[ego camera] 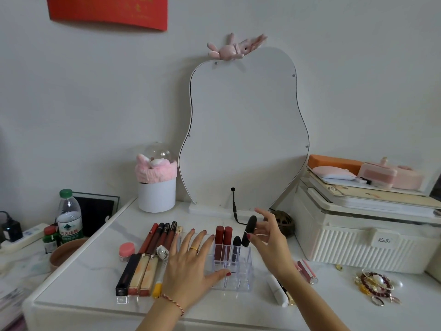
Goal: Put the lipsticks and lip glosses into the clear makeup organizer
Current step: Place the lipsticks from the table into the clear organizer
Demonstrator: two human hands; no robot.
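The clear makeup organizer [243, 266] stands on the white table top in front of me. Two red lipsticks [223, 237] and a dark one [236, 246] stand upright in its back slots. My right hand [269, 237] pinches a black lipstick [248, 231] by its lower end, tilted, just above the organizer's back right slot. My left hand [191, 263] lies flat with straight fingers against the organizer's left side, thumb on its front rim. Several lip glosses [152, 254] lie in a row to the left. A pink lip gloss [307, 271] and a white tube [278, 292] lie on the right.
A wavy mirror [243, 130] leans at the back with a cable [235, 206]. A white pot with a pink headband [156, 187], a water bottle [69, 216], a small pink jar [127, 252], a white ribbed box [365, 240] and bead bracelets [374, 285] surround the work area.
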